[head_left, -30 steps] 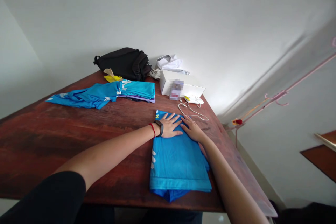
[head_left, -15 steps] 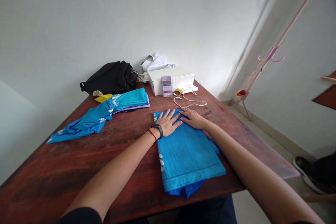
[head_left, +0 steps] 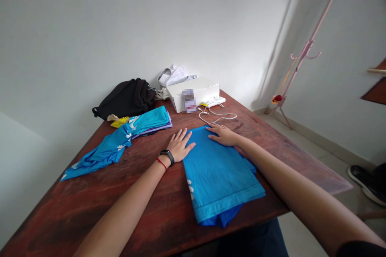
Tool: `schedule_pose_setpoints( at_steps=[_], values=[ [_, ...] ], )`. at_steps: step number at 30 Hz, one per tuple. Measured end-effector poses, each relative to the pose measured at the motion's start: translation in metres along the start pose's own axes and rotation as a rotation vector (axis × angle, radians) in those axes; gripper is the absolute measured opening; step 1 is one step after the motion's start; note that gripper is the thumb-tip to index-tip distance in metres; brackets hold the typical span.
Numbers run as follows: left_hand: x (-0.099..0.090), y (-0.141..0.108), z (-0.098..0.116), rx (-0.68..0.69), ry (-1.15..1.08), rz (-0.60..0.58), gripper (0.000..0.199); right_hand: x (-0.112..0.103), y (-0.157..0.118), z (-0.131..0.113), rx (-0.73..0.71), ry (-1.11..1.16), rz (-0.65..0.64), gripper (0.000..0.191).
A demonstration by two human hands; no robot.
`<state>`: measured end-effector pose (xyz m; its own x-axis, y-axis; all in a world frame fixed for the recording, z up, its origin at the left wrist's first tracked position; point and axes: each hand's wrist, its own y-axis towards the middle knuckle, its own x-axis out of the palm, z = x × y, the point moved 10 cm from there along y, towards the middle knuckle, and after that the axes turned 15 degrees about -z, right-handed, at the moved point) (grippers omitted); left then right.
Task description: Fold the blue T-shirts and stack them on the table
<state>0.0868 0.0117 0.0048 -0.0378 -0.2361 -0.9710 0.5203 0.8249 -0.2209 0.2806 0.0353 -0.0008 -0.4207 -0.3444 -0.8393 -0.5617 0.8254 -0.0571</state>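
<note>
A folded blue garment (head_left: pixel 220 172) lies on the reddish-brown wooden table (head_left: pixel 144 196) in front of me, with white print on its left edge and a darker blue layer poking out at its near end. My left hand (head_left: pixel 179 146), with a black band and a red string at the wrist, rests flat at the garment's far left edge, fingers spread. On the far right part of the cloth lies my right hand (head_left: pixel 223 134), palm down, fingers stretched out. Neither hand grips anything.
Left of the garment, another blue cloth (head_left: pixel 102 152) trails from a folded clothes stack (head_left: pixel 153 120). Behind are a black bag (head_left: pixel 125 98), a white box (head_left: pixel 202 88), a white cable (head_left: pixel 218 119) and a power strip (head_left: pixel 214 101). A pink coat stand (head_left: pixel 316 28) is at right.
My left hand has slid left, from the middle of the cloth to its left edge. My right hand stays at the far right part. The camera view has shifted slightly.
</note>
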Motion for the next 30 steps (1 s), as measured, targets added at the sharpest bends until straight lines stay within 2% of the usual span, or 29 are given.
schedule_pose_setpoints(
  at_steps=[7, 11, 13, 17, 19, 21, 25, 27, 30],
  values=[
    [-0.002, -0.003, 0.003, 0.023, -0.011, 0.014, 0.067, -0.002, -0.001, 0.001, -0.011, 0.041, 0.024, 0.055],
    [-0.003, -0.004, 0.003, 0.021, -0.023, 0.01, 0.066, -0.008, -0.004, -0.008, -0.015, 0.005, 0.051, 0.051],
    [-0.006, -0.007, 0.004, 0.022, -0.035, 0.039, 0.066, -0.019, -0.009, -0.017, -0.04, -0.001, 0.118, 0.045],
    [-0.021, -0.016, 0.011, 0.072, -0.056, 0.162, 0.062, -0.053, -0.026, -0.037, -0.073, 0.01, 0.345, 0.036],
    [-0.023, -0.019, 0.017, 0.127, -0.071, 0.166, 0.058, -0.06, -0.032, -0.05, -0.105, 0.023, 0.398, 0.034],
    [-0.021, -0.019, 0.022, 0.171, -0.095, 0.116, 0.057, -0.054, -0.032, -0.066, -0.176, 0.049, 0.351, 0.033],
    [-0.013, -0.015, 0.026, 0.191, -0.111, 0.016, 0.059, -0.02, -0.023, -0.094, -0.313, 0.05, 0.105, 0.03],
    [-0.012, -0.015, 0.027, 0.192, -0.1, 0.009, 0.057, -0.008, -0.02, -0.097, -0.324, 0.024, 0.038, 0.029],
    [-0.012, -0.014, 0.027, 0.195, -0.095, 0.009, 0.056, -0.006, -0.016, -0.087, -0.281, 0.04, 0.036, 0.03]
  ],
)
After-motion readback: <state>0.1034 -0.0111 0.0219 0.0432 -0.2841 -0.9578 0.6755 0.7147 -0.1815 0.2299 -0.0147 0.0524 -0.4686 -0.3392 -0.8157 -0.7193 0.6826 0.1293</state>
